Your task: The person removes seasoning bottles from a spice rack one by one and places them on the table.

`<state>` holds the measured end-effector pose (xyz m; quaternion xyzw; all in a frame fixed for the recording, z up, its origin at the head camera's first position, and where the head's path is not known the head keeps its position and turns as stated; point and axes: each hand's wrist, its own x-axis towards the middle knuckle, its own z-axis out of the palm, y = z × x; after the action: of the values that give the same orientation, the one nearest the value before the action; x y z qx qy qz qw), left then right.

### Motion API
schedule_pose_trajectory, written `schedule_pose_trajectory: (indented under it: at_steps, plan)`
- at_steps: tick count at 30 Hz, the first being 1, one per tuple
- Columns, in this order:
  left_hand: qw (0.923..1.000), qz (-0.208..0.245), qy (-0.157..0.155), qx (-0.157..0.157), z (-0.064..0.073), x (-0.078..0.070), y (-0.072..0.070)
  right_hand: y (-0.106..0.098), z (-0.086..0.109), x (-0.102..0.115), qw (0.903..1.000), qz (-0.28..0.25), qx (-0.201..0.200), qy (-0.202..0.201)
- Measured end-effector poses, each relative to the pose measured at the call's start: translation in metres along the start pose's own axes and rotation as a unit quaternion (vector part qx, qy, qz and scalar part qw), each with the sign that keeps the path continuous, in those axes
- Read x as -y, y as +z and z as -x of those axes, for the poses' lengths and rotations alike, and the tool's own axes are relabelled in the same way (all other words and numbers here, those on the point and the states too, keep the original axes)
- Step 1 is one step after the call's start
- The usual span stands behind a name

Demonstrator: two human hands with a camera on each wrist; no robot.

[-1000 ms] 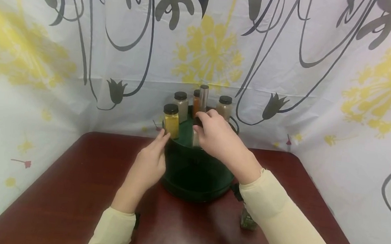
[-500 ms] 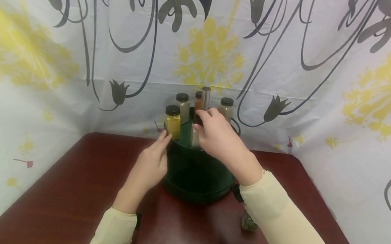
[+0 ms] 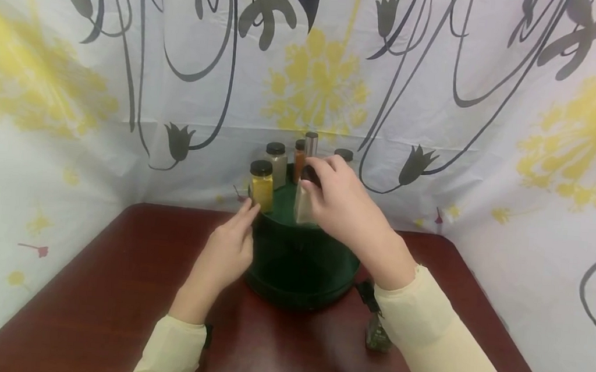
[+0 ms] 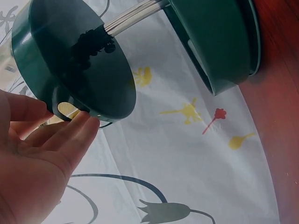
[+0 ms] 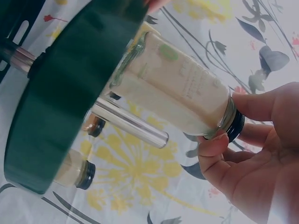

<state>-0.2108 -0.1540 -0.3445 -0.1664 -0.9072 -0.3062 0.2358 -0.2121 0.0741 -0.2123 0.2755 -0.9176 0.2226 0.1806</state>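
Observation:
In the head view, my right hand grips the black lid of a square glass jar filled with pale powder. The right wrist view shows thumb and fingers around that lid, the jar's base close to the green upper tray; I cannot tell if it touches. My left hand has its fingers stretched against the upper tray's rim, beside a jar of yellow powder. In the left wrist view, its fingertips touch the tray wall near a handle loop.
Behind stand jars of pale powder, an orange-filled jar and a metal post. Below lies the rack's lower tray on the dark red table. A green-filled container stands right, partly behind the sleeve.
My right hand has shifted slightly right and up, so more of the pale jar and its lid shows. The left hand stays at the tray rim.

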Motion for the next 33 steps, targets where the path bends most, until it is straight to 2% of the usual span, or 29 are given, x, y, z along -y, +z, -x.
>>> schedule_pose_trajectory:
  at_steps: [5,11,17,26,33]
  plan:
    - [1.0000,-0.001,-0.003,0.005,0.001,0.003,0.000,-0.003,0.009,0.000,0.9999,-0.010,-0.007,0.008]
    - [0.9999,-0.008,-0.001,0.008,0.001,0.006,-0.002,-0.007,0.030,0.003,0.9984,-0.036,-0.043,0.007]
    - [0.9999,-0.013,0.003,0.007,0.000,0.007,-0.001,-0.007,0.048,0.006,0.9971,-0.035,-0.068,-0.003]
    - [0.9998,-0.017,0.000,0.014,0.003,0.008,0.001,0.003,0.082,0.005,0.9964,-0.023,-0.078,-0.024]
    - [0.9997,-0.020,0.011,0.003,0.000,0.007,-0.001,0.010,0.110,-0.004,0.9988,0.001,-0.049,-0.008]
